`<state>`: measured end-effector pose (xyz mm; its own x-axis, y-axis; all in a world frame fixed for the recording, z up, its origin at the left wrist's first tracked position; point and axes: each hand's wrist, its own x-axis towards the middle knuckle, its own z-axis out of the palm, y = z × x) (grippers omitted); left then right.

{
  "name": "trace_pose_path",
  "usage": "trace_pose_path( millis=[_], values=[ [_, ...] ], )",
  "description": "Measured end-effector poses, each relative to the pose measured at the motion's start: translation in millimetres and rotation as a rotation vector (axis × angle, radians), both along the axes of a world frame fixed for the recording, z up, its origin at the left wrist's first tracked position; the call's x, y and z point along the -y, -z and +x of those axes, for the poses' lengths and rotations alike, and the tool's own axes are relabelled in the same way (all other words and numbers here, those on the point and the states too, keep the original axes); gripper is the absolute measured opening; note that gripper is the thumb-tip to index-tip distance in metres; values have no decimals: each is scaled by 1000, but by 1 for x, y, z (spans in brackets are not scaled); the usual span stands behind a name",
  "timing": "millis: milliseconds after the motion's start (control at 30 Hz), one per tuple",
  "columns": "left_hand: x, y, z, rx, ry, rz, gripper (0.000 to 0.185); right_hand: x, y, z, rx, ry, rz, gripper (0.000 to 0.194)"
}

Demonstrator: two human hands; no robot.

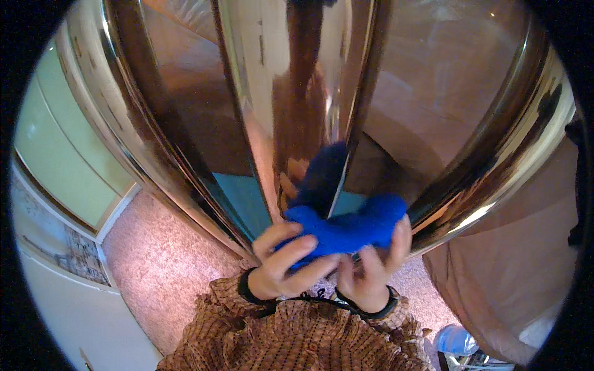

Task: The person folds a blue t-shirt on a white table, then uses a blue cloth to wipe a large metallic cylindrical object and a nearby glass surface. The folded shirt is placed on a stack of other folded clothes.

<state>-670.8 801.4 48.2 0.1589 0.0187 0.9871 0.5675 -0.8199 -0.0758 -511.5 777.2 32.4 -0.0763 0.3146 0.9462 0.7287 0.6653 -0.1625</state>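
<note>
My left hand (290, 262) and my right hand (371, 273) hold a bunched blue cloth (341, 234) between them. The left fingers curl over the cloth's near left side, while the right hand grips its right end. Just in front of the cloth rises a polished gold-brown metal frame with upright bars (264, 60), which looks like the footboard of a bed. A dark reflection of the cloth and fingers shows in its wide middle bar. Whether the cloth touches the metal, I cannot tell.
Brown bedding (436, 92) lies beyond the bars, and a brown cover (506, 287) hangs at the right. Pink carpet (153, 246) spreads below. A clear plastic bottle (457, 341) is at the lower right. Pale green cabinet panels (69, 139) and a white surface (79, 315) are on the left.
</note>
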Motion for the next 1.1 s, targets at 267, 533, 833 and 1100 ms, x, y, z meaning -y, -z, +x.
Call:
trace_pose_path(
  millis=[267,533,833,1100],
  values=[
    [-22,-8,-32,-19,-258,-14,23,-33,-19,-48,-27,-218,36,47],
    [-36,-63,-38,-5,-177,93,26,-47,-72,-41,96,-107,148,47],
    [-28,-12,-45,-71,-59,-13,30,-35,-20,-57,91,5,136,44],
    [-48,-94,-49,27,12,9,33,-38,-114,-57,224,151,174,45]
  ],
)
